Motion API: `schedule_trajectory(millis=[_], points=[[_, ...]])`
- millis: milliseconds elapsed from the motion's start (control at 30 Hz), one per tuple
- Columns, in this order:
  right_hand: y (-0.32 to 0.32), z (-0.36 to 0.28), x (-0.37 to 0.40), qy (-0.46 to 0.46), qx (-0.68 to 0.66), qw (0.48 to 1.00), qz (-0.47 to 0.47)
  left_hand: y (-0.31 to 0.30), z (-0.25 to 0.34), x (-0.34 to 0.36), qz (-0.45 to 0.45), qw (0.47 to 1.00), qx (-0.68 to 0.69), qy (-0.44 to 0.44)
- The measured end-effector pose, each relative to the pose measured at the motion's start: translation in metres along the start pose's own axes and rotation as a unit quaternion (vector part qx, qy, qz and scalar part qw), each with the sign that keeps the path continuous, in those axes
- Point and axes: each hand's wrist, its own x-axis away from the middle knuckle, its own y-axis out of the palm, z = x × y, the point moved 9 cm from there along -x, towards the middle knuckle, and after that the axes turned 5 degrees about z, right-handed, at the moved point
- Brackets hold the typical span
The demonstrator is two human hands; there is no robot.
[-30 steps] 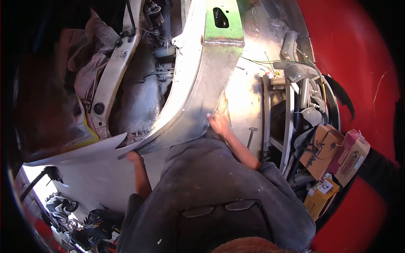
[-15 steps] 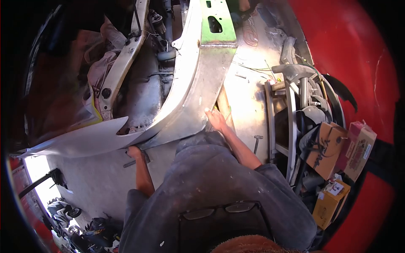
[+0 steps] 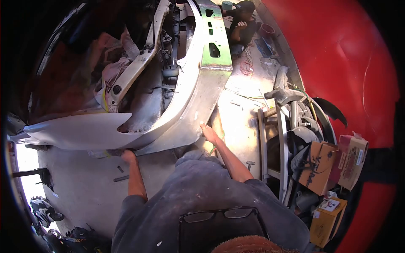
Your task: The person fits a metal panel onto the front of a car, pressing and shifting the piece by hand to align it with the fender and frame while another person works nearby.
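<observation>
The bare-metal body panel (image 3: 192, 105) is held just ahead of both hands by its near edge, the left hand (image 3: 128, 155) curled under it and the right hand (image 3: 207, 132) clasped on it, set well apart so that its length is balanced.

Left hand (image 3: 128, 156) and right hand (image 3: 207, 131) outstretched, apart

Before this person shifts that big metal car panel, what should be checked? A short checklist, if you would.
1. Left hand on the panel, at its lower edge: ok.
2. Right hand on the panel's near edge: ok.
3. Grip firm: cannot tell, fingers partly hidden.
4. Floor underfoot free of loose bits: not ok, a metal rod lies by the left arm.
5. Other person clear of the panel's far end: cannot tell.
6. Boxes at the right apart from the panel: ok.
</observation>
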Motion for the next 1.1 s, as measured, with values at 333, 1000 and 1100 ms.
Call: schedule_trajectory(millis=[333,1000,1100], points=[[-0.001,-0.011,0.015,0.073,-0.039,0.993,-0.078,-0.006,0.005,0.006,0.001,0.999,0.026,-0.021],[-0.002,-0.011,0.01,0.037,-0.041,0.998,-0.009,-0.025,0.032,0.029,0.004,0.984,0.154,-0.086],[0.001,-0.008,0.007,0.038,-0.044,0.998,-0.018,-0.03,0.033,0.032,0.01,0.989,0.115,-0.096]])
